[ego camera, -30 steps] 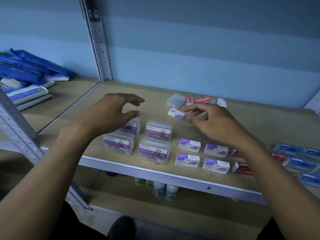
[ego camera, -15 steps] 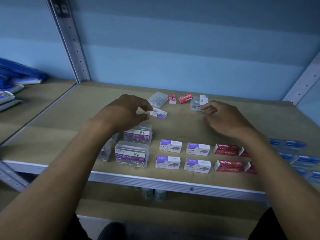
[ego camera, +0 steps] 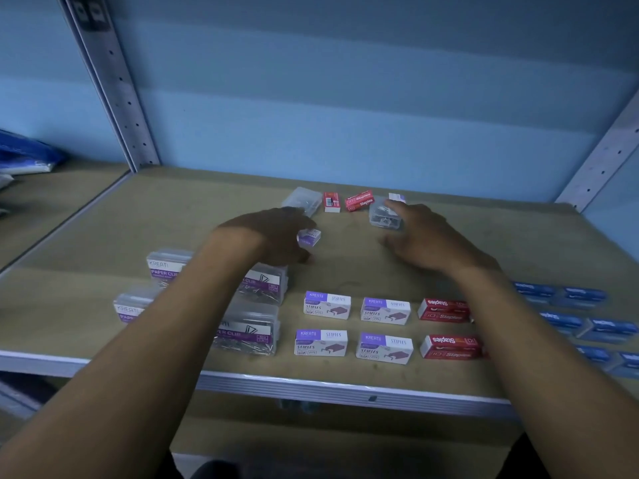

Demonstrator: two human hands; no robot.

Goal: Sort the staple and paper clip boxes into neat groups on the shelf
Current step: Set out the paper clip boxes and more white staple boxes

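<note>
On the wooden shelf point(ego camera: 193, 216), my left hand point(ego camera: 273, 236) pinches a small purple-and-white staple box point(ego camera: 308, 236) at its fingertips. My right hand point(ego camera: 428, 240) reaches over a clear box of clips point(ego camera: 382, 216); its fingers touch the box's right side and the thumb is spread apart below it. Behind lie another clear box point(ego camera: 302, 200), two red staple boxes point(ego camera: 359, 200) and a white box point(ego camera: 397, 197). Near the front stand clear paper clip boxes point(ego camera: 249, 335), purple staple boxes point(ego camera: 326, 305), red staple boxes point(ego camera: 449, 345) and blue boxes point(ego camera: 584, 295), each kind grouped.
Grey perforated shelf posts point(ego camera: 114, 84) rise at the back left and back right. Blue packets point(ego camera: 24, 157) lie on the neighbouring shelf at the left. The metal front edge point(ego camera: 311, 385) runs below the boxes, with bottles dimly seen underneath.
My left hand has closed on the purple staple box. My right hand has moved from that box to the clear box at the back right. The view has swung right.
</note>
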